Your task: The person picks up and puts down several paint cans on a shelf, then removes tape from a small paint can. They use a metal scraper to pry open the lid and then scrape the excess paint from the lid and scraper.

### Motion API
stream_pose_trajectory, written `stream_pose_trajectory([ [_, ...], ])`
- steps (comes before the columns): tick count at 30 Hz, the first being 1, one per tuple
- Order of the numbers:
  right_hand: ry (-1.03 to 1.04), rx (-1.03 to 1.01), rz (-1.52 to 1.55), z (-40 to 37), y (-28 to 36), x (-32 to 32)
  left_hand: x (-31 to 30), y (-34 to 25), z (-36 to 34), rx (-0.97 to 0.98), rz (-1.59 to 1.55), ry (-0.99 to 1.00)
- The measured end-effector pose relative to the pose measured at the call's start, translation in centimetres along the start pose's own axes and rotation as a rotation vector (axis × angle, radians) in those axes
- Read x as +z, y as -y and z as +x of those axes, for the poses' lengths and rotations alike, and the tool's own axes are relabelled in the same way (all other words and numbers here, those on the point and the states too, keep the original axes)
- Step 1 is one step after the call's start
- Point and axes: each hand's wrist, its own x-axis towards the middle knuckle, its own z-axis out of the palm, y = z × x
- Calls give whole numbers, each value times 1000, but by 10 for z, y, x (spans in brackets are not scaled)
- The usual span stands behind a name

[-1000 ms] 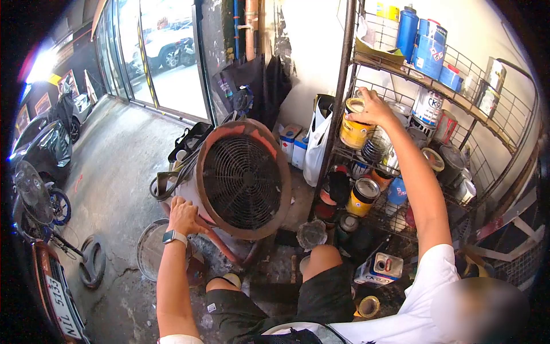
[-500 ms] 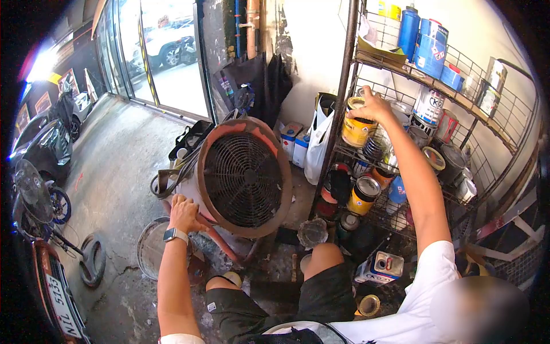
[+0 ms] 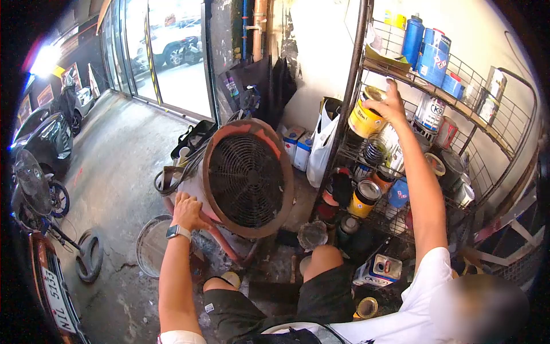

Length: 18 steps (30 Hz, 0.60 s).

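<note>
My right hand (image 3: 391, 104) reaches up into a wire shelf rack (image 3: 487, 129) and grips the top of a yellow paint can (image 3: 363, 120), tilted and lifted a little off the middle shelf. My left hand (image 3: 188, 210), with a watch on its wrist, rests flat on the orange casing of a big drum fan (image 3: 246, 178) that stands on the floor in front of me. I am crouched, knees bent, between the fan and the rack.
The rack holds several paint cans, blue containers (image 3: 431, 51) on top, and tins lower down. A white bag (image 3: 321, 143) leans by the rack post. A round metal lid (image 3: 152, 246) and a tyre (image 3: 89, 255) lie on the concrete floor; motorbikes stand at left.
My right hand has raised and tilted the yellow can upward from the shelf. My left hand stays on the fan casing.
</note>
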Motion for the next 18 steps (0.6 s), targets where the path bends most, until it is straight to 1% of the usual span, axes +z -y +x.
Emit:
stream_pose_trajectory([
  [1,-42,-31,-11,-1,-1,-3,0,0,-1,2,-2,3],
  [4,-68,-76,-28,-7,17,-16,-5,-5,1,2,-7,-11],
  [6,-101,-109,-81,-5,16,-19,-7,-5,1,-11,-11,8],
  [8,-59,38,-129,-2,14,-22,-3,-2,0,-8,-6,7],
  [9,-169,-65,-211,-2,8,-18,-2,-1,0,-2,0,8],
  [10,-169,-66,-211,-1,3,-19,0,0,0,-3,-1,7],
  [11,-186,-52,-67,-4,3,-22,-1,0,0,2,6,-1],
  [13,-200,-18,254,-23,29,-34,-7,-4,1,7,12,-12],
  [14,-201,-19,253,-27,28,-35,-12,-6,2,-45,-8,67],
  [15,-258,45,435,-30,23,-34,-14,-8,3,-95,-27,146],
  [17,-409,179,702,-31,11,-26,-12,-8,4,-92,-21,140],
  [18,-413,179,700,-33,5,-25,-12,-8,3,-92,-15,135],
])
